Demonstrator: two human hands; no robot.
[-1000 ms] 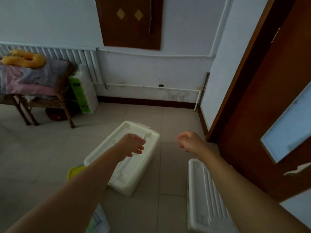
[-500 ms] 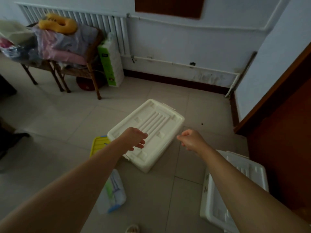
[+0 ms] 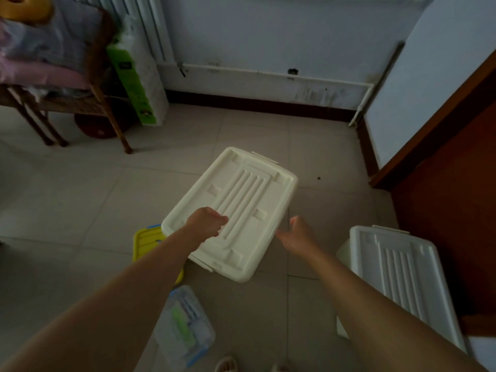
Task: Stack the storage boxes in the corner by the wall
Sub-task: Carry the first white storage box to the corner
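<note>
A cream storage box (image 3: 241, 200) with a ribbed lid lies on the tiled floor in the middle. My left hand (image 3: 206, 221) hovers over its near left part, fingers loosely curled, holding nothing. My right hand (image 3: 298, 234) is just off the box's near right edge, fingers spread. A white storage box (image 3: 402, 269) stands at the right by the brown door. A yellow-lidded box (image 3: 146, 241) peeks out beside my left forearm. A small clear box (image 3: 185, 326) with a blue trim lies near my feet.
The corner (image 3: 375, 108) of the white walls is at the back right, with a pipe and dark skirting. A wooden stool (image 3: 80, 98) piled with cloth stands at the back left beside a green-and-white pack (image 3: 137, 81). The brown door (image 3: 456, 183) is at the right.
The view has tilted down and closer to the floor. Both hands have dropped toward the cream box, and my right hand has opened beside its near right edge.
</note>
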